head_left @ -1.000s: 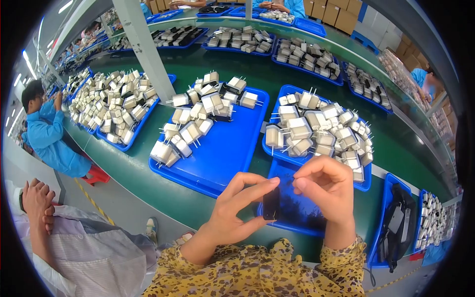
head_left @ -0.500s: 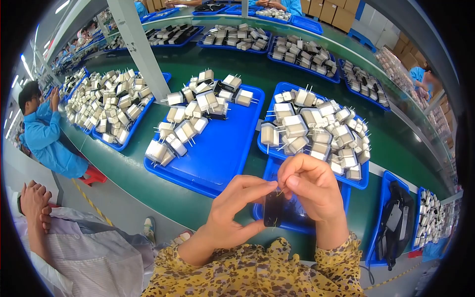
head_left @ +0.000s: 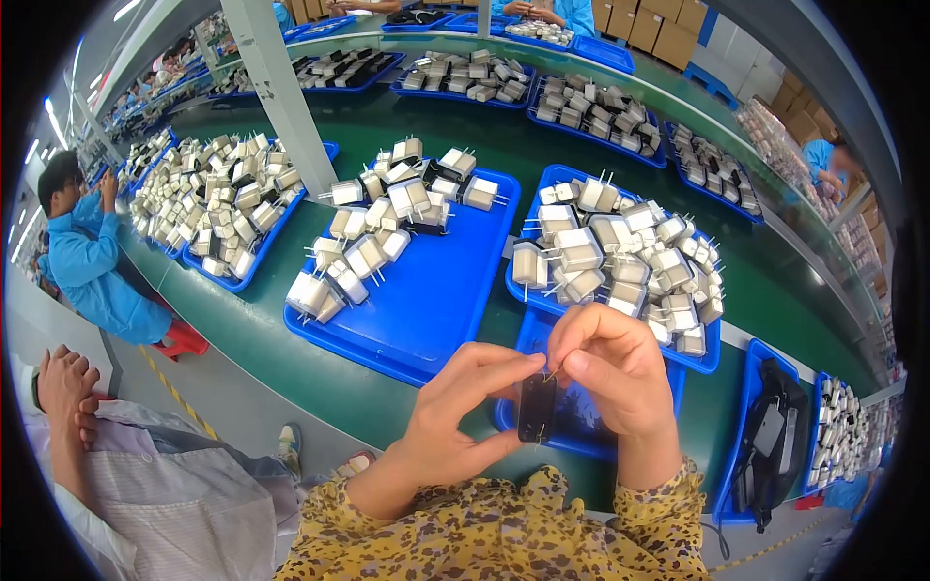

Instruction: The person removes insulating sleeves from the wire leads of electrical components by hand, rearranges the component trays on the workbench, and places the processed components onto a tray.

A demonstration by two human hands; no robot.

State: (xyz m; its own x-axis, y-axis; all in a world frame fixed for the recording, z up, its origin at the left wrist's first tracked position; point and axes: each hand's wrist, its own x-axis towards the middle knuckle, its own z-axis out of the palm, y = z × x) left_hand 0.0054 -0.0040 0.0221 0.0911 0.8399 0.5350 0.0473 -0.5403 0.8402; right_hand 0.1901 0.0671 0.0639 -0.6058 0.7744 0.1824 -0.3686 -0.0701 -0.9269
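My left hand [head_left: 455,412] grips a small black plug cover [head_left: 537,409] upright between thumb and fingers, with thin gold-coloured metal bits at its top and near its bottom. At the upper end of that cover, my right hand [head_left: 620,373] is closed in a pinch; whatever lies between its fingertips is too small to make out. Below both hands is a blue tray [head_left: 591,447] with small dark pieces in it. Right behind them, another blue tray [head_left: 712,360] is heaped with white plug adapters [head_left: 625,254] that have metal prongs.
A partly filled blue tray [head_left: 426,290] stands left of my hands. A grey post [head_left: 281,102] rises behind it. At right, a tray holds a black bag [head_left: 772,441]. A co-worker in blue [head_left: 92,261] is at far left; another person's clasped hands [head_left: 70,387] are nearer.
The right hand has shifted very slightly down and right at the cover's top. The left hand keeps its hold; the trays stay as they were.
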